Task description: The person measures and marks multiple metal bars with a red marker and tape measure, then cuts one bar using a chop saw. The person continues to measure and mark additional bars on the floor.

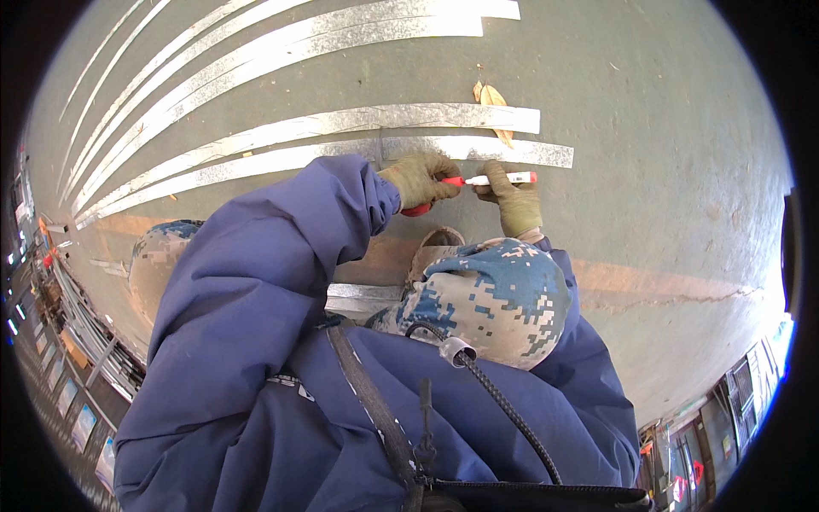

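Blue jacket sleeves (256,282) are seen nearest. Beside the nearest long galvanised metal strip (512,152), a white marker with red cap (503,178) is grasped by the gloved right hand (514,203); a red object is clenched by the gloved left hand (420,177). No finished marks can be seen on the strip.

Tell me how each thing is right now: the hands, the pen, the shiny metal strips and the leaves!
Left hand in an olive glove: closed on the cap end of the marker, with something red under it.
Right hand in an olive glove: gripping the marker's barrel.
White marker with red ends: held level, just above the floor.
Long shiny flat metal strips: lying flat on the grey floor, side by side.
Dry brown leaves: resting on a strip.
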### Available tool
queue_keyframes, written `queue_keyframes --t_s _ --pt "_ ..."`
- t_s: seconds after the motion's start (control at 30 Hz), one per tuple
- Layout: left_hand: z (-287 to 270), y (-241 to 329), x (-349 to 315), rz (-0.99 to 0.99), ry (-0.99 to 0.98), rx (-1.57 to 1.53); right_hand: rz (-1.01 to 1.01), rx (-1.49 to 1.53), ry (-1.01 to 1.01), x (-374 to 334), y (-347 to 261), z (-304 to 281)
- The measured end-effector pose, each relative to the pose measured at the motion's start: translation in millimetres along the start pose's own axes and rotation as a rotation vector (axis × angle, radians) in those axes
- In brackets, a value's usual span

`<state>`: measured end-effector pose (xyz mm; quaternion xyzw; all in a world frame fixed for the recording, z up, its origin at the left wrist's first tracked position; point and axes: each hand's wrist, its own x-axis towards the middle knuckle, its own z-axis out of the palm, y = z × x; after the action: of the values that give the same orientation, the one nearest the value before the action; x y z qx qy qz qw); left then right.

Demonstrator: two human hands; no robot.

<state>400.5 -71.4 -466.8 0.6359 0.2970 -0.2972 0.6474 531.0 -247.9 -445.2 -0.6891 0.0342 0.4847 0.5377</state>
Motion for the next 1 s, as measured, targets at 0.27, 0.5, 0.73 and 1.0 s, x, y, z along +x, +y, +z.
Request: queue_keyframes --t_s 0.27,0.5,0.73,1.0 --pt "10 22 -11 0.050 -0.082 -0.187 0.157 0.271 -0.128 -14 12 -8" --pt "17 53 -24 0.090 0.019 -0.341 0.077 0.349 -0.073 -17 9 -5" --pt "-1 85 -37 0.227 0.093 -0.935 0.007 0.265 -0.170 5 -59 15" --pt "-37 105 -31 0.444 0.146 -0.950 -0.208 -0.032 -0.278 13 -155 63"
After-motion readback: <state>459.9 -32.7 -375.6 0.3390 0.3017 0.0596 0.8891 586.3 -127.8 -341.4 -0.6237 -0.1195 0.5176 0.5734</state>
